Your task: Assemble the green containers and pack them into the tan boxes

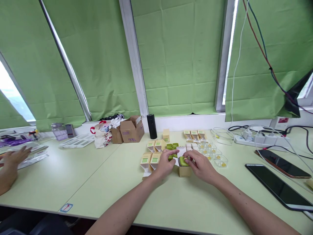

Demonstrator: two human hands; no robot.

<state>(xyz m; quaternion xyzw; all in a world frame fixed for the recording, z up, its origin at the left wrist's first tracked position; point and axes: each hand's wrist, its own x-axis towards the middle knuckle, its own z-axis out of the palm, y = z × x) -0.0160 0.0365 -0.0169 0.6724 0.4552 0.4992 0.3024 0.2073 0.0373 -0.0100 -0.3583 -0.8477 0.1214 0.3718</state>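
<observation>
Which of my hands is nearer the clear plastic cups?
Your right hand is nearer, just left of the clear plastic cups; your left hand is farther off, left of the small box.

A pale table carries small boxes, phones, a power strip, and what seem clear cups.

Both my hands bare, left and right; fingers slim. Taking my right wrist as landmark: forearm behind it bare, widening away from it, few small spots on the skin. Left forearm, across from that wrist, also bare, also widening toward the elbow.
</observation>
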